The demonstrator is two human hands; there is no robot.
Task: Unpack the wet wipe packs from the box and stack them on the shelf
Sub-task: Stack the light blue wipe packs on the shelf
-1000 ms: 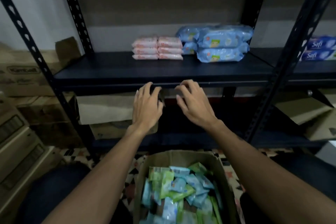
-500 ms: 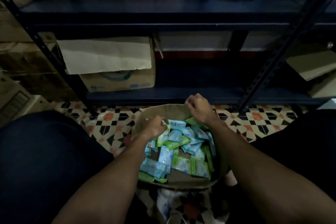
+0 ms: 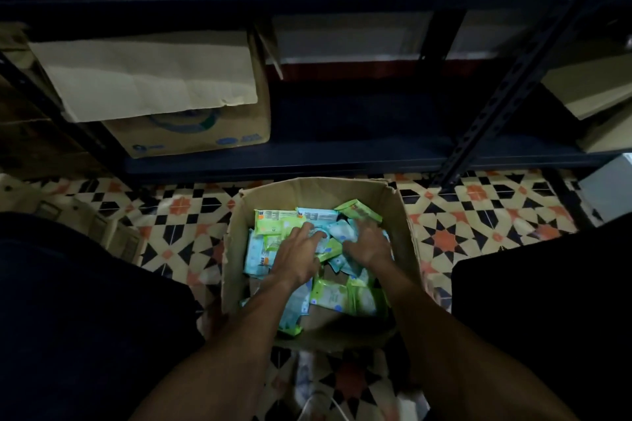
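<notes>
1. My left hand [image 3: 297, 253] lies inside the box [image 3: 309, 190], fingers spread flat on top of the packs [image 3: 273, 219]. It clamps nothing.
2. My right hand [image 3: 367, 244] is just beside it, fingers dipped among the packs. It is blurred, so I cannot tell whether it grips one.
3. The packs, green and pale blue, lie in a loose heap in the box, some flat and some on edge.
4. The box stands open on the patterned tile floor [image 3: 461, 225], between my dark-clad legs [image 3: 75, 301], which flank it left and right.
5. The box walls rise around both hands.
6. Beyond the box stands the dark shelf [image 3: 342, 155]. Its lower board lies just past the far wall of the box, and an upper board [image 3: 307, 0] crosses above that.
7. A perforated post [image 3: 496, 106] of the shelf slants down to the floor at the front right of the box.
8. A carton [image 3: 191, 138] sits on the lower board at the left, its flap [image 3: 147, 79] folded down over its front.
9. More cardboard [image 3: 588, 89] shows at the right edge, partly out of view.
</notes>
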